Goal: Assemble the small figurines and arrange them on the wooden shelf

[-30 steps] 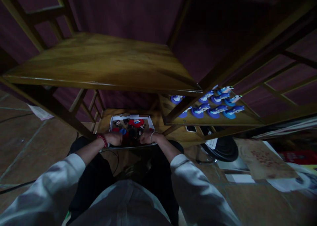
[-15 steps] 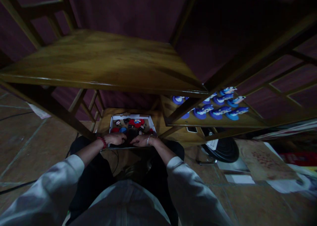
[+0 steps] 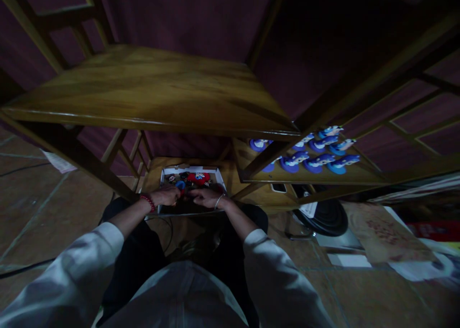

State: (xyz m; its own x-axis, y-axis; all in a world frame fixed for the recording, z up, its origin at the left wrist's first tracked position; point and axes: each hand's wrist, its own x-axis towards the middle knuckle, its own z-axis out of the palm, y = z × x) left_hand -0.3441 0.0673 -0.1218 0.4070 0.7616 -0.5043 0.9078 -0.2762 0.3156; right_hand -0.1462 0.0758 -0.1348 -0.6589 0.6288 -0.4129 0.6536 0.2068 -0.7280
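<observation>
Hands since the earlier frame: left hand [image 3: 167, 195] and right hand [image 3: 208, 197] both shift slightly toward the far wall of the box [image 3: 206, 168], and a small red piece [image 3: 182, 192] now shows between their fingertips.
Wooden shelf: its upper board [image 3: 143, 88] spans above the box; the lower board [image 3: 233, 178] carries the box, whose long axis runs from the left hand's side to the right hand's.
Black round seat: this seat [image 3: 325, 216] stands well to the right of the box.
Blue-and-white figurines: a group of figurines [image 3: 294, 161] stands to the right of the box, on a slightly higher board.
Left grip: fingers curled down inside the box, left of its middle; they seem to touch the red piece, but I cannot tell whether they pinch it.
Right grip: fingers reach left from the right part of the box, the index extended; whether they hold anything is hidden.
Large red piece: this decorated piece [image 3: 199, 177] lies near the far wall of the box, beyond the right hand.
Blue piece: this piece [image 3: 180, 185] lies left of the box's middle, just beyond the red piece.
Small red piece: left of the box's middle, nearer the left fingertips; its long axis is too small to read.
</observation>
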